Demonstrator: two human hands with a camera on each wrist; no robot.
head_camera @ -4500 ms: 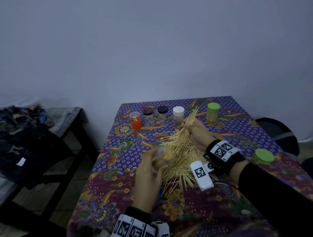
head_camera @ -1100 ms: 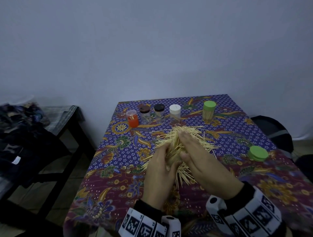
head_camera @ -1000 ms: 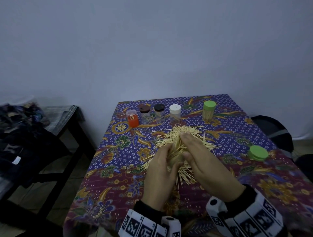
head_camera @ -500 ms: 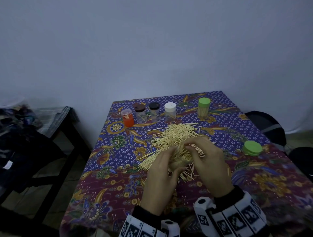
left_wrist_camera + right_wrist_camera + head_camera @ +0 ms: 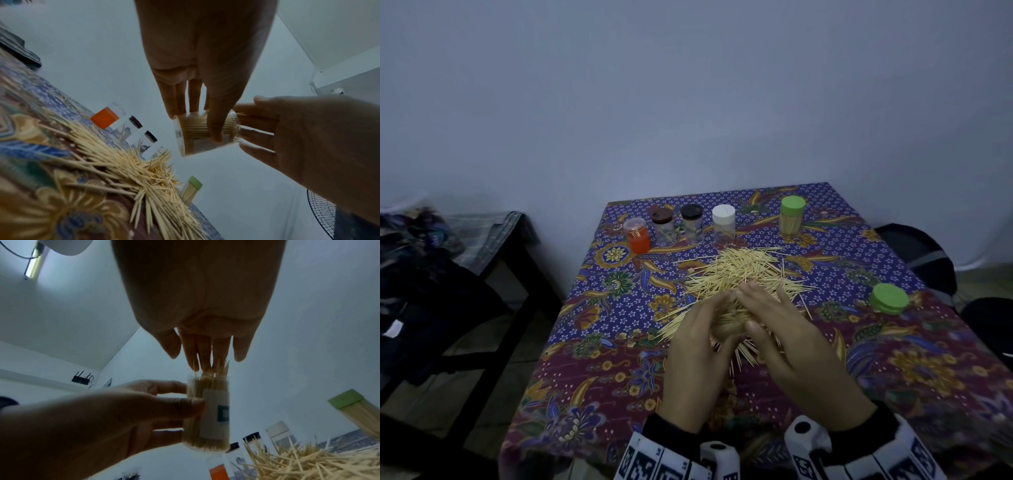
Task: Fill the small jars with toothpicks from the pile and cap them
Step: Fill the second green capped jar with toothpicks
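A clear labelled jar point(image 5: 207, 415), packed with toothpicks, is held above the near edge of the toothpick pile point(image 5: 743, 274). My left hand point(image 5: 698, 346) grips the jar round its side, thumb across the front point(image 5: 214, 128). My right hand point(image 5: 780, 332) lies at the jar's mouth with straight fingers point(image 5: 203, 356) touching the toothpick tips that stick out. In the head view only a little of the jar point(image 5: 726, 329) shows between my hands. A loose green lid point(image 5: 888, 298) lies on the table at the right.
At the back stand an orange jar point(image 5: 637, 236), a brown-lidded jar point(image 5: 662, 224), a black-lidded jar point(image 5: 691, 222) and a white-lidded jar point(image 5: 723, 222). A full green-capped jar point(image 5: 792, 216) stands further right. A dark side table point(image 5: 482, 246) with clothes is left of the patterned tablecloth point(image 5: 619, 377).
The bundle my right hand held over the pile 4.5 s ago is now in the jar. Within the last half second its curled fingers have flattened against the toothpick tips.
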